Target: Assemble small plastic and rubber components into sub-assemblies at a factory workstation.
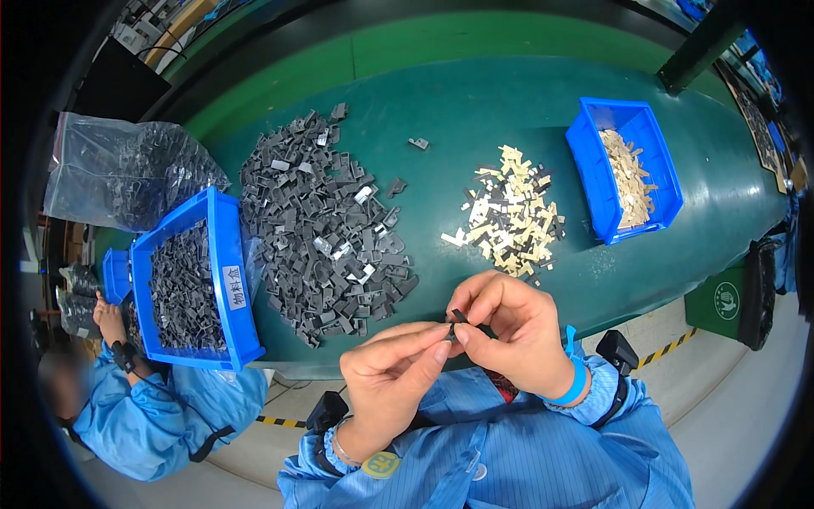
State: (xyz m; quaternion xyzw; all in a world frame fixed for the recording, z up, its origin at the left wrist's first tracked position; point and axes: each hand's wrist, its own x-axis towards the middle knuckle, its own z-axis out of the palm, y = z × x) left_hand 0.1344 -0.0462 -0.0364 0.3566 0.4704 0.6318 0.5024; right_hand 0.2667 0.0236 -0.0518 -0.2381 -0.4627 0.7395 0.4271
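- Green tabletop (509,102) carries a grey clip pile (326,225) and a beige strip pile (509,225).
- At its near edge, my left hand (390,377) and right hand (509,331) both pinch one small dark clip (458,317).

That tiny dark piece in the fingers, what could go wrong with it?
1. The small dark part is pinched only by the fingertips of the left hand and right hand, in front of the table edge; it might slip to the floor.
2. If dropped forward, it could vanish into the grey parts pile.
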